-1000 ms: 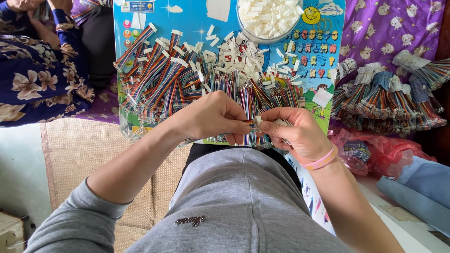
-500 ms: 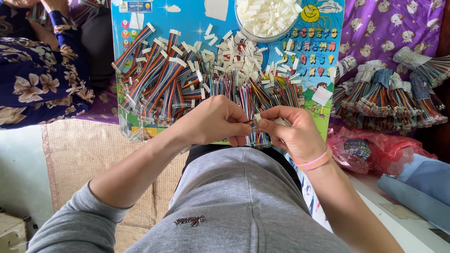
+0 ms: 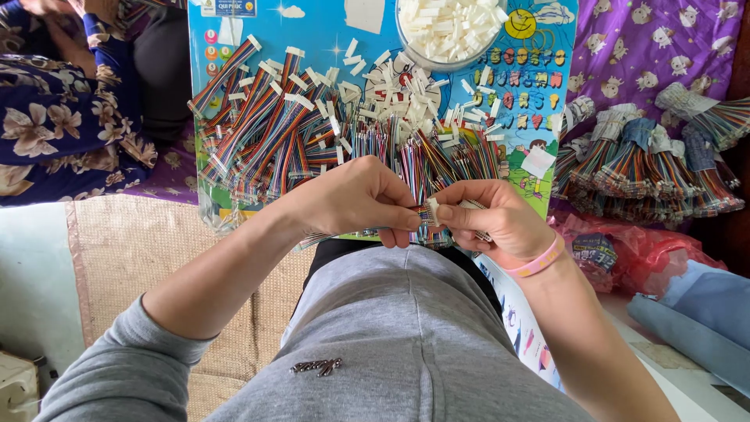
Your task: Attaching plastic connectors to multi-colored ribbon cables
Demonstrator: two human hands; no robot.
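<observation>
Rainbow stripes are shown by the ribbon cables [image 3: 266, 141], which are tipped with white connectors [image 3: 375, 86]. The board [image 3: 539, 125] beneath them is coloured bright blue with cartoon pictures. The bowl [image 3: 449, 31] is filled with white pieces. A purple cloth [image 3: 648, 47] is printed with small animals. A pink wristband [image 3: 537, 262] is worn; the sleeve [image 3: 117, 375] is grey. A navy floral garment [image 3: 55, 133] is seen.

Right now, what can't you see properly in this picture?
Head view only:
- The small white plastic connector pinched between the left hand and right hand: fingertips cover most of it.
- The rainbow ribbon wires under the left hand: mostly hidden by it.
- The round clear bowl of white connectors: cut off by the top edge.
- The person in blue flowered cloth: cut off at the left edge.
</observation>
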